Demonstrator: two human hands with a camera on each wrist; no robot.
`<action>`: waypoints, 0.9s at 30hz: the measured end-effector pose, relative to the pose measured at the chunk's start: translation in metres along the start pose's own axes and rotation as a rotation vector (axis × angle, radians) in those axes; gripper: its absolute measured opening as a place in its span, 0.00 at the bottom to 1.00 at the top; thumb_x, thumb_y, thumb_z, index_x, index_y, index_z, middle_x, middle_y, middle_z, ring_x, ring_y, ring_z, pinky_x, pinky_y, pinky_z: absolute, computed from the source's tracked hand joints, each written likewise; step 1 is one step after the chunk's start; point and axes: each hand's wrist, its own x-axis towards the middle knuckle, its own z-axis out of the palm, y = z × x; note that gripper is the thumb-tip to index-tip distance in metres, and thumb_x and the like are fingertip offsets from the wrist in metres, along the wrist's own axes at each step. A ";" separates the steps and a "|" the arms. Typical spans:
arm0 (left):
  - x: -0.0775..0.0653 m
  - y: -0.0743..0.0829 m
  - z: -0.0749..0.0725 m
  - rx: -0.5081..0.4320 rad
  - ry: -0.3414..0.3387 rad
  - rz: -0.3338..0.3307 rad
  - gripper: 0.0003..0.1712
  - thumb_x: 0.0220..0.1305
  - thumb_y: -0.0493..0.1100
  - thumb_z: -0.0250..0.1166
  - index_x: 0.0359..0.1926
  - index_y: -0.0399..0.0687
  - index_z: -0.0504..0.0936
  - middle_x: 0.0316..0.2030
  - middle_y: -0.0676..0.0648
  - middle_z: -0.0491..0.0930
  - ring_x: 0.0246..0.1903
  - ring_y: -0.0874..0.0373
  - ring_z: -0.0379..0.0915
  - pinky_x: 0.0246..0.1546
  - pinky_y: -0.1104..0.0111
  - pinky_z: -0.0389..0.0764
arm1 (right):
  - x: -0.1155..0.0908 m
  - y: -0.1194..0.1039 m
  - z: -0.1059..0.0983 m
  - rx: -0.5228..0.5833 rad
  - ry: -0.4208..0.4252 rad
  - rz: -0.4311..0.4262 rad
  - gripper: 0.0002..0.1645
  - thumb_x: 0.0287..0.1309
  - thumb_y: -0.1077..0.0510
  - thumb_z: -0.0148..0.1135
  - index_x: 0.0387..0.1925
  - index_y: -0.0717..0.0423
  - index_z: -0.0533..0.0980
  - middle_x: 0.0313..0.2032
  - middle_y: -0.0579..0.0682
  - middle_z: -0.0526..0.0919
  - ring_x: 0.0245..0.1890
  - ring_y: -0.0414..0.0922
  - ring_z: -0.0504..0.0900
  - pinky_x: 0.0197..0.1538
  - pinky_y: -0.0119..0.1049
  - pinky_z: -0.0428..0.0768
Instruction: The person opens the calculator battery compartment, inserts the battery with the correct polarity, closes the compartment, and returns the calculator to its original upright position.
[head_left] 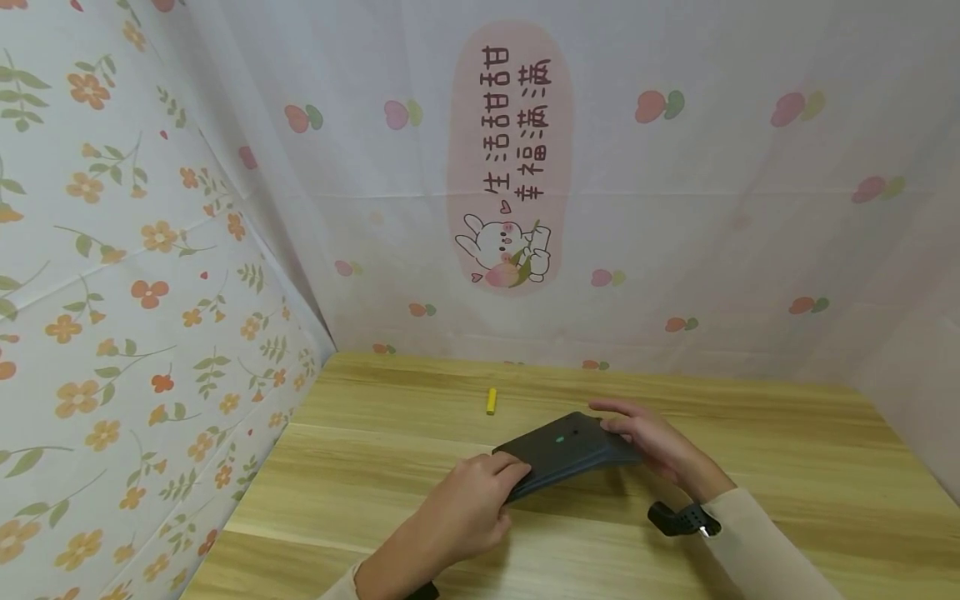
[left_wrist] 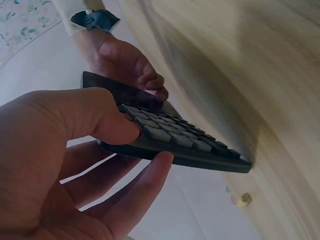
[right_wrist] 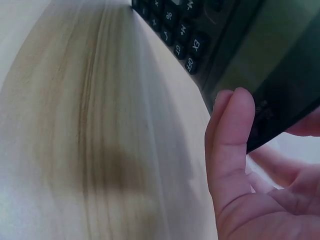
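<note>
A dark calculator (head_left: 547, 454) is held tilted over the wooden table, its back turned up toward the head view. A small green mark shows on that back. My left hand (head_left: 468, 504) grips the near left end, and in the left wrist view the thumb (left_wrist: 117, 125) lies over the key side with fingers on the other face. The right hand (head_left: 656, 442) holds the far right end; in the right wrist view its fingertips (right_wrist: 237, 107) rest on the display side. Beyond the calculator, a small yellow cylinder like a battery (head_left: 491, 402) lies on the table.
The wooden table (head_left: 360, 475) runs back to a white printed curtain (head_left: 675, 208). A flowered cloth (head_left: 135, 317) hangs along the left side. A black strap device (head_left: 682, 518) sits at the right wrist.
</note>
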 end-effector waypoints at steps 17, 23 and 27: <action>-0.014 -0.013 0.027 -0.123 0.034 -0.135 0.31 0.58 0.30 0.73 0.65 0.37 0.86 0.67 0.39 0.82 0.60 0.44 0.86 0.55 0.59 0.87 | -0.008 0.013 -0.005 0.098 -0.115 0.049 0.45 0.82 0.63 0.54 0.81 0.83 0.42 0.55 0.57 0.89 0.46 0.46 0.92 0.49 0.42 0.89; -0.018 -0.019 0.037 -0.194 0.095 -0.183 0.33 0.53 0.29 0.73 0.64 0.35 0.86 0.68 0.32 0.81 0.59 0.40 0.86 0.53 0.57 0.88 | -0.011 0.015 -0.004 0.089 -0.120 0.063 0.44 0.82 0.62 0.54 0.81 0.82 0.44 0.52 0.56 0.90 0.46 0.48 0.92 0.49 0.44 0.89; -0.020 -0.023 0.044 -0.254 0.131 -0.217 0.33 0.51 0.27 0.75 0.63 0.35 0.86 0.66 0.30 0.81 0.54 0.41 0.89 0.48 0.62 0.88 | -0.013 0.015 -0.002 0.076 -0.114 0.074 0.43 0.82 0.63 0.53 0.81 0.82 0.45 0.54 0.59 0.89 0.47 0.50 0.92 0.49 0.46 0.90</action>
